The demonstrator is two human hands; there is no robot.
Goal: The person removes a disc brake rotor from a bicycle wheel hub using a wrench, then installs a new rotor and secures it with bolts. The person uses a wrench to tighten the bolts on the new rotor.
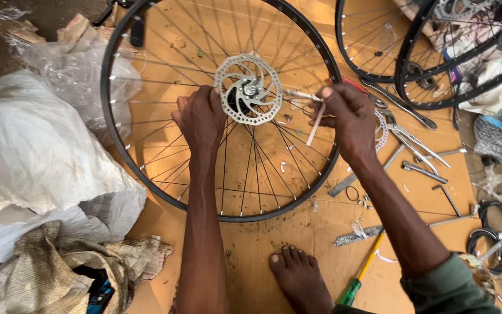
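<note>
Left hand [201, 119]: lies palm down on the spokes just left of the hub, fingers curled toward the disc; whether they grip a spoke or only press on it cannot be told.
Right hand [350, 113]: fingers pinched shut on a thin pale strip [316, 125], which hangs down from the fingertips over the spokes.
Second item at right hand: a short pale rod [300, 94] runs from the fingertips toward the disc; the same pinch appears to hold it, but that cannot be confirmed.
Wheel [146, 168]: black rim, thin metal spokes, lying flat on the board, centre of view, under both hands.
Disc [248, 88]: silver, perforated, fixed on the hub at the wheel's centre, between the two hands; left hand touches its left edge.
Board [297, 238]: tan sheet with scraps and scuffs, carrying wheel and tools.
Foot [300, 276]: bare, on the board below the rim, between the forearms.
Tools [413, 139]: spanners, pliers and hex keys scattered right of the rim, just beyond the right hand.
Screwdriver [358, 279]: yellow shaft, green handle, near the right forearm, beside the foot.
Other wheels [431, 87]: two more black rims, overlapping, upper right, apart from the hands.
Sack [30, 157]: white, crumpled, left of the wheel, touching the rim's edge.
Rags [71, 267]: dirty cloth, lower left.
Cables [492, 232]: black coils, far right.
</note>
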